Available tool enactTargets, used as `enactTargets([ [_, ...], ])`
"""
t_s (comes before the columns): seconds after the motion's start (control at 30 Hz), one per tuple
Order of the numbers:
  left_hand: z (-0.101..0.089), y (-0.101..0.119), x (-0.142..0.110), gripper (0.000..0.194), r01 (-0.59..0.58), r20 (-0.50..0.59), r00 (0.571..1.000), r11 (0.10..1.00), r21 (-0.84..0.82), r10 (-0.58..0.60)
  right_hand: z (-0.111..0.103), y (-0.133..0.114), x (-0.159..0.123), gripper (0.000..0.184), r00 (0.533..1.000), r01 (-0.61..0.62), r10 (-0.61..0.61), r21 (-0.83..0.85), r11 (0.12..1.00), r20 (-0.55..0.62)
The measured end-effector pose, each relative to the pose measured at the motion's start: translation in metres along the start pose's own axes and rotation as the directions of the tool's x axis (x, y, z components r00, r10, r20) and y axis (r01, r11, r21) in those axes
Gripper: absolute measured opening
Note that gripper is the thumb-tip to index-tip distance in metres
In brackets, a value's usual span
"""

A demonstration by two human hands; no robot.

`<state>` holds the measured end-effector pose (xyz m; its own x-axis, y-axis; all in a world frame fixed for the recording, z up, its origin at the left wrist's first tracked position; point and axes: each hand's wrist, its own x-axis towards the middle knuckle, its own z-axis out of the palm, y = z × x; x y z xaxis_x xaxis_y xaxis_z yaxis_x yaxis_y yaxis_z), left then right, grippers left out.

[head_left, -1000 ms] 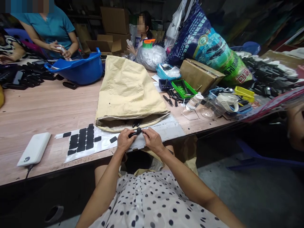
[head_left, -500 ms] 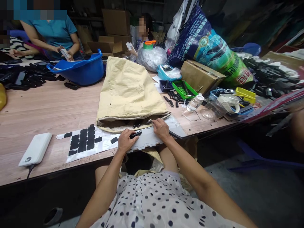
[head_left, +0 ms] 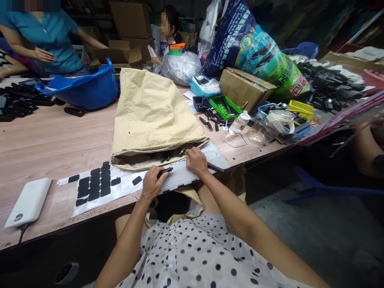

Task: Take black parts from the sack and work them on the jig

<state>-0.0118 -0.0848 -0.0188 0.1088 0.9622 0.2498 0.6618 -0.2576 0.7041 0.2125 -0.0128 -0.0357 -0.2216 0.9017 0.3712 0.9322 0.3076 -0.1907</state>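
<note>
At the table edge, left hand [head_left: 151,183] pinches a slim black clip [head_left: 164,171]; right hand [head_left: 195,159] grips a small metal piece [head_left: 182,152].

A wooden table [head_left: 54,140] carries a paper sack [head_left: 153,112], blue basin [head_left: 87,90], power bank [head_left: 28,202] and cardboard box [head_left: 244,86].

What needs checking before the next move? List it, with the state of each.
1. Left hand grips the black part: ok.
2. Right hand at the mouth of the paper sack: ok.
3. Small piece pinched at the right fingertips: cannot tell.
4. Black pads on the backing sheet beside the left hand: ok.
5. Sack lies flat on the table: ok.
</note>
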Motion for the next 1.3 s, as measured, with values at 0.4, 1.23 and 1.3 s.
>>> enactTargets([
  [0.4,0.036,0.019,-0.088,0.025,0.22,0.438,0.861,0.966,0.136,-0.257,-0.002,-0.004,0.002,0.023,1.0,-0.002,0.003,-0.015,1.0,0.03],
  [1.23,0.017,-0.022,0.075,0.014,0.29,-0.157,0.954,0.913,0.287,-0.254,-0.003,-0.008,0.004,0.02,0.999,-0.007,0.007,-0.007,1.0,0.037],
  [1.3,0.009,-0.019,0.066,0.016,0.237,-0.168,0.966,0.933,0.271,-0.196,-0.003,-0.008,0.004,0.02,0.999,-0.011,0.011,-0.005,1.0,0.041],
])
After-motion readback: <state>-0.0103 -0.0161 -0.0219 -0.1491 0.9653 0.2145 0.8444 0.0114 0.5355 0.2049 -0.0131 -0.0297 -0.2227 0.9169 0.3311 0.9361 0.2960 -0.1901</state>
